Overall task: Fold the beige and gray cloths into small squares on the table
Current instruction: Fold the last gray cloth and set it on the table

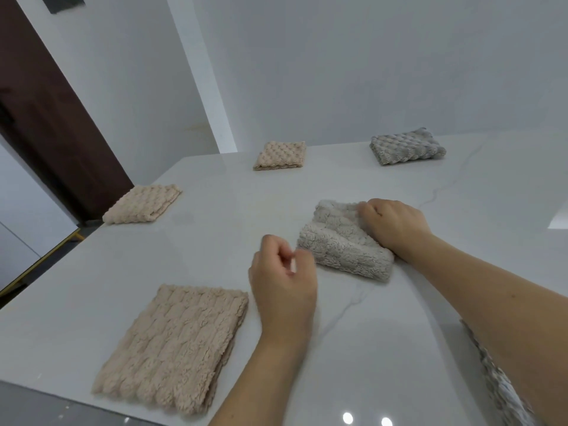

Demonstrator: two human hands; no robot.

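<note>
With the right hand pinching the gray cloth's far fold and the left hand hovering loosely curled, holding nothing, just beside its near corner, I'd worry the springy pile pops open once those fingers lift.

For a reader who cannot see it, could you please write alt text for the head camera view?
A person's right hand grips a folded light gray cloth mid-table, while the left hand hovers beside it, fingers loosely curled and holding nothing. Three folded beige cloths and a folded gray cloth lie spread over the white table.
</note>
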